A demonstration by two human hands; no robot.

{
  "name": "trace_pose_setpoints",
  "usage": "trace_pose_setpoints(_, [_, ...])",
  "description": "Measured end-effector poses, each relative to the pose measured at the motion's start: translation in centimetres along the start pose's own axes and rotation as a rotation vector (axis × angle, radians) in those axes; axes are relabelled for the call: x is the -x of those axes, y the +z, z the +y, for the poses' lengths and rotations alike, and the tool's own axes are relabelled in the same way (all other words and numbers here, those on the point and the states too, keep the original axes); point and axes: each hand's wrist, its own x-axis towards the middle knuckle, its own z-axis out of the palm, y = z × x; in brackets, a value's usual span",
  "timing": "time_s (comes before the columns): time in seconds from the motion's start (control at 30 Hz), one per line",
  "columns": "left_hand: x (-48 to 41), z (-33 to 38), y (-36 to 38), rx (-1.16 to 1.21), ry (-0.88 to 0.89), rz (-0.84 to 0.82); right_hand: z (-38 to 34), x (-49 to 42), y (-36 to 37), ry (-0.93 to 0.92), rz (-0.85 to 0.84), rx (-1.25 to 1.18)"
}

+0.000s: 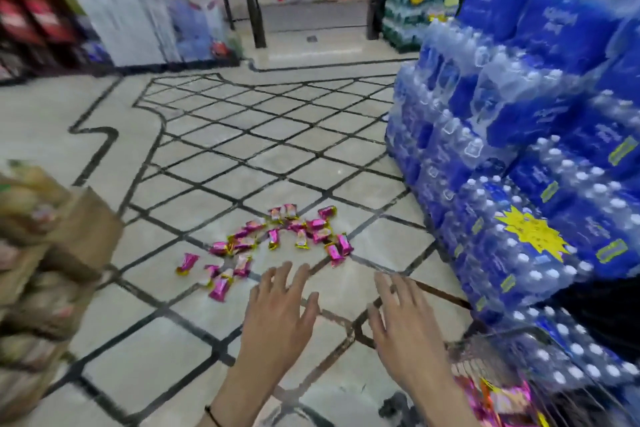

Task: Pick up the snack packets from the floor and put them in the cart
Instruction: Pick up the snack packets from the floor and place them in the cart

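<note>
Lying scattered on the floor (207, 163): pink snack packets (277, 239), a loose band running left to right, just ahead of both hands. Left hand (280, 315) nearer, fingers spread, empty. Right hand (405, 319) likewise empty, beside cart (491, 360).

The snack packets (277, 239) are magenta with yellow-gold ends; the floor (221, 149) is cream tile crossed by a black diamond grid; the bottle packs (519, 135) are blue-wrapped with white caps, one bearing a yellow starburst label (531, 234); the cardboard box (86, 236) at the floor's left edge is brown.
</note>
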Motion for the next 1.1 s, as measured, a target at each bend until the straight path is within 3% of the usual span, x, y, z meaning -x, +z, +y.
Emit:
trace_pose_setpoints(0.27, [-2.6,-16.0,-2.3,-0.049,-0.218,-0.068,-15.5,-10.3,4.7,-0.188,-0.092,-0.005])
trace_pose_setpoints(0.5, [-6.2,-26.1,-3.6,-0.063,-0.311,-0.106,-24.5,-17.0,8.2,-0.246,-0.147,-0.082])
trace_pose_setpoints(0.77, [-11.7,-31.3,-0.1,-0.005,-0.391,-0.268,-28.2,-24.4,11.7,-0.296,-0.226,-0.042])
trace_pose_setpoints(1.1, [-24.2,-35.0,2.6,0.01,-0.434,-0.296,-30.7,-39.1,16.1,-0.407,-0.317,0.036])
